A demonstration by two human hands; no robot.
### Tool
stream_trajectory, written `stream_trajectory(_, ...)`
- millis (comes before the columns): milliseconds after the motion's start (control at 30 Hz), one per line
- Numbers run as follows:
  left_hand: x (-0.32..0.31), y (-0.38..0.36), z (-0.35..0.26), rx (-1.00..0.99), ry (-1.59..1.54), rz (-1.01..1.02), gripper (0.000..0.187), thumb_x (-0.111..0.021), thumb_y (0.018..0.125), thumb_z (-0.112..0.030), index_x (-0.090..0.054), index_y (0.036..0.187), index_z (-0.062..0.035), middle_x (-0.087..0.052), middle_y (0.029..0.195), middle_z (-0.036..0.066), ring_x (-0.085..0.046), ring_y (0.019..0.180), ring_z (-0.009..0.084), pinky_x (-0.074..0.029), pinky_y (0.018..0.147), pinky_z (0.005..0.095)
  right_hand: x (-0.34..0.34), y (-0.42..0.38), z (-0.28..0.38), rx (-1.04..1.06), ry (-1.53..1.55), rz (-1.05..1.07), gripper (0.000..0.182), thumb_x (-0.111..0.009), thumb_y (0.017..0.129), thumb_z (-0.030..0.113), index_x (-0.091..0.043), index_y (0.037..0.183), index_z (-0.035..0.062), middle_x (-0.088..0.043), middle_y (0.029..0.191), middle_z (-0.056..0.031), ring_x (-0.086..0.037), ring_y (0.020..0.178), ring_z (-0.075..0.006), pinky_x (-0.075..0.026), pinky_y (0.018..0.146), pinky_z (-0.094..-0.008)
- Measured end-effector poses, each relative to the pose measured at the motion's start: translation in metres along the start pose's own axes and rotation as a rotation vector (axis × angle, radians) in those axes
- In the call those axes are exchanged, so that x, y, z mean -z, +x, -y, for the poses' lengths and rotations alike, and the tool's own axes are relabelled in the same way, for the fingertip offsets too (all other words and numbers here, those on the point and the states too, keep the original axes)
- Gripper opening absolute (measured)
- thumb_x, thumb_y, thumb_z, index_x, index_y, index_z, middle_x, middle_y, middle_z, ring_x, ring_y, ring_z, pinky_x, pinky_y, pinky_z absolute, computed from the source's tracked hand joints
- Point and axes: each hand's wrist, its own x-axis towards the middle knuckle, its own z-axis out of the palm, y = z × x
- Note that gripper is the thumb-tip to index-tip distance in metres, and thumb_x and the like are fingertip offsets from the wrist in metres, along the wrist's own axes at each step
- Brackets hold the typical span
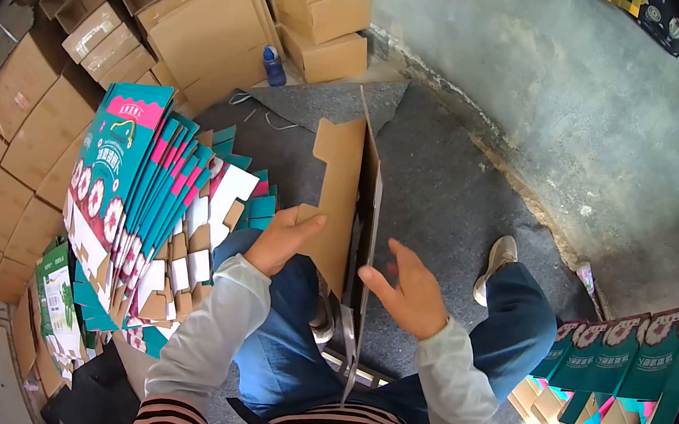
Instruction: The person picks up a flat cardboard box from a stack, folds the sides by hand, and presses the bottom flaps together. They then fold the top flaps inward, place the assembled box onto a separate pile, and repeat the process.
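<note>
A partly folded cardboard box (339,203) stands upright between my knees, its plain brown inside facing left and its dark outer side seen nearly edge-on. My left hand (286,242) pinches a brown flap at the box's left edge, thumb on top. On the other side, my right hand (411,293) has its thumb and fingers apart, the thumb tip close to the box's dark side. To the left of my left hand leans a thick stack of flattened teal and pink printed boxes (123,147), with white and brown flaps showing.
Brown cartons (23,109) are piled along the left and back. A blue bottle (274,67) stands by them. At right are rows of teal printed boxes (612,366) with brown flaps. A concrete wall (546,85) rises behind the grey floor (450,185).
</note>
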Motion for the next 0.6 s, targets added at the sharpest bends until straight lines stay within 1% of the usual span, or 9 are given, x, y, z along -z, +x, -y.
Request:
stream_trajectory(33,-0.005,0.002,0.0,-0.007,0.012,0.0,0.028,-0.057,0.093,-0.02,-0.06,0.108,0.0028,-0.065,0.098,0.006,-0.061,0.087,0.0122,-0.048,0.076,0.0268,0.0,0.009,0.002,0.045,-0.079,-0.024,0.07,-0.061,0.08,0.056,-0.053,0.107,-0.0076,-0.059,0.107,-0.0287,-0.063,0.091,-0.0384,-0.05,0.079,-0.041)
stream_trajectory(133,-0.016,0.01,0.009,-0.023,0.098,0.021,0.026,-0.057,0.091,-0.019,-0.061,0.105,0.003,-0.065,0.092,0.005,-0.061,0.083,0.0116,-0.048,0.074,0.0271,0.016,0.033,0.022,-0.04,-0.198,0.146,0.072,-0.062,0.078,0.055,-0.051,0.108,-0.0088,-0.06,0.1,-0.0303,-0.062,0.089,-0.0415,-0.05,0.079,-0.0436)
stream_trajectory(167,-0.019,0.012,0.014,-0.027,0.134,0.031,0.025,-0.057,0.091,-0.018,-0.062,0.104,0.0029,-0.065,0.09,0.005,-0.06,0.082,0.0113,-0.048,0.073,0.0273,0.017,0.039,0.013,-0.084,-0.174,0.196,0.056,-0.06,0.08,0.042,-0.051,0.107,-0.0055,-0.063,0.09,-0.0281,-0.062,0.086,-0.0422,-0.05,0.076,-0.0455)
stream_trajectory(267,-0.025,0.019,0.021,-0.032,0.298,0.056,0.025,-0.058,0.089,-0.019,-0.062,0.1,0.0027,-0.064,0.083,0.004,-0.058,0.077,0.0102,-0.047,0.069,0.028,0.028,0.049,-0.022,-0.088,-0.328,0.157,0.042,-0.056,0.079,0.029,-0.052,0.106,-0.0034,-0.063,0.082,-0.0277,-0.062,0.084,-0.0428,-0.049,0.074,-0.0474)
stream_trajectory(333,-0.023,0.022,0.024,-0.029,0.299,0.058,0.023,-0.058,0.088,-0.019,-0.063,0.097,0.0018,-0.064,0.081,0.003,-0.057,0.075,0.0101,-0.047,0.067,0.0282,0.04,0.055,-0.064,0.006,-0.358,0.089,0.032,-0.053,0.077,0.019,-0.055,0.102,-0.0014,-0.063,0.08,-0.0258,-0.061,0.08,-0.0428,-0.049,0.07,-0.0473)
stream_trajectory(400,-0.025,0.023,0.028,-0.027,0.302,0.084,0.022,-0.058,0.088,-0.019,-0.063,0.096,0.0016,-0.063,0.079,0.003,-0.057,0.073,0.0103,-0.047,0.065,0.0286,0.062,0.057,-0.101,-0.041,-0.23,0.114,0.027,-0.052,0.078,0.017,-0.056,0.098,-0.0011,-0.063,0.079,-0.0234,-0.061,0.077,-0.0425,-0.048,0.069,-0.0465)
stream_trajectory(467,-0.022,0.018,0.023,-0.032,0.322,0.117,0.023,-0.058,0.088,-0.019,-0.062,0.096,0.002,-0.063,0.078,0.004,-0.057,0.071,0.0109,-0.047,0.065,0.0293,0.074,0.056,-0.113,-0.08,-0.156,0.09,0.024,-0.052,0.078,0.015,-0.058,0.095,-0.0006,-0.064,0.078,-0.0213,-0.06,0.074,-0.042,-0.048,0.068,-0.0456)
stream_trajectory(567,-0.024,0.006,0.014,-0.123,0.427,0.155,0.022,-0.057,0.087,-0.018,-0.06,0.092,0.0034,-0.065,0.077,0.012,-0.061,0.069,0.0215,-0.048,0.065,0.035,0.091,0.054,-0.11,-0.134,-0.16,0.011,0.021,-0.051,0.078,0.014,-0.058,0.092,-0.0001,-0.064,0.077,-0.02,-0.06,0.073,-0.0412,-0.048,0.067,-0.045)
stream_trajectory(600,-0.027,0.002,0.014,-0.2,0.538,0.155,0.022,-0.057,0.086,-0.017,-0.059,0.091,0.0039,-0.064,0.078,0.014,-0.062,0.071,0.0264,-0.048,0.066,0.038,0.097,0.055,-0.108,-0.16,-0.176,-0.002,0.021,-0.052,0.078,0.015,-0.058,0.092,-0.0001,-0.064,0.078,-0.0204,-0.061,0.074,-0.041,-0.048,0.068,-0.0453)
